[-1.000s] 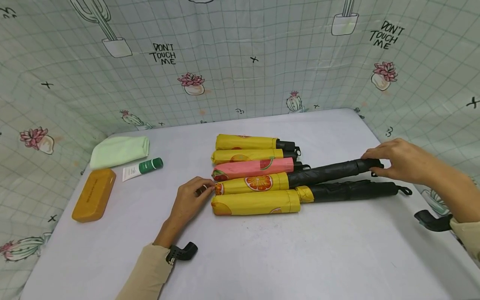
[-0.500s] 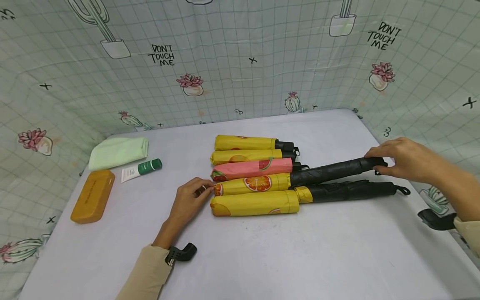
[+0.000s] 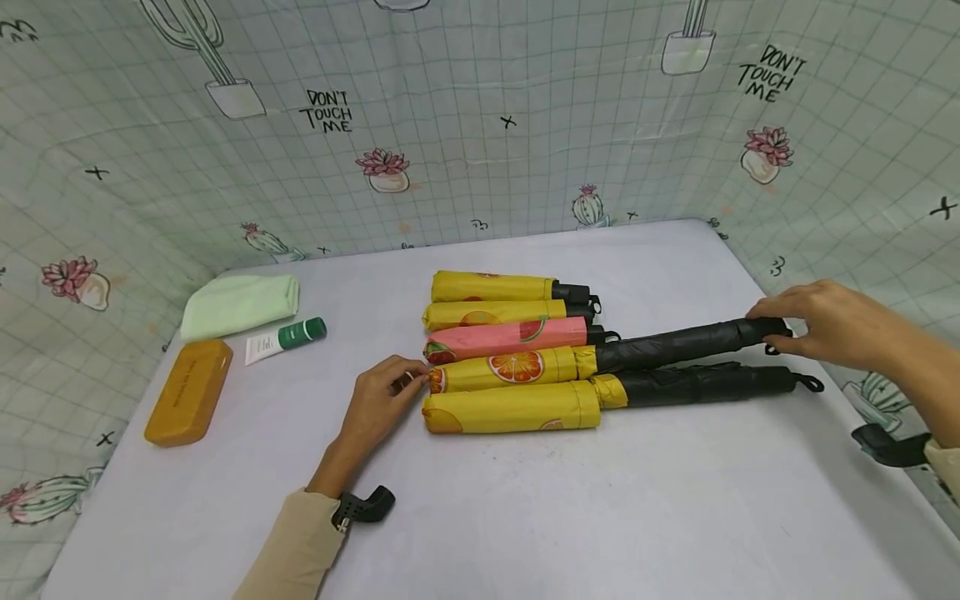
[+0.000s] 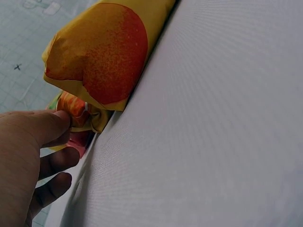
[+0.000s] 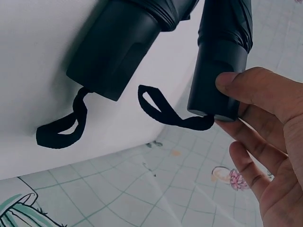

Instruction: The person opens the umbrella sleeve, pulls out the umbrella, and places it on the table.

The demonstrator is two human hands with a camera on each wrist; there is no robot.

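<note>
A black folding umbrella (image 3: 675, 344) lies partly out of its yellow sleeve (image 3: 480, 374), which has orange slices on it. My left hand (image 3: 384, 402) pinches the closed end of that sleeve between thumb and forefinger; its other fingers are loosely bent in the left wrist view. At the far end, my right hand (image 3: 832, 322) grips the umbrella's handle (image 5: 215, 78), thumb on top, slightly above the table. A wrist strap (image 5: 173, 116) hangs from that handle. Just in front, another black umbrella (image 3: 705, 385) extends from a yellow sleeve (image 3: 510, 410), touched by neither hand.
Behind lie a pink sleeved umbrella (image 3: 510, 338) and two yellow ones, the nearer (image 3: 495, 313) and the farther (image 3: 491, 286). On the left are a folded pale green cloth (image 3: 240, 305), a white tube with a green cap (image 3: 285, 340) and an orange-brown case (image 3: 189, 392).
My right hand has moved right, drawing the black umbrella farther out of its sleeve; the sleeve's crumpled mouth now shows. My left hand has stayed at the sleeve's end.
</note>
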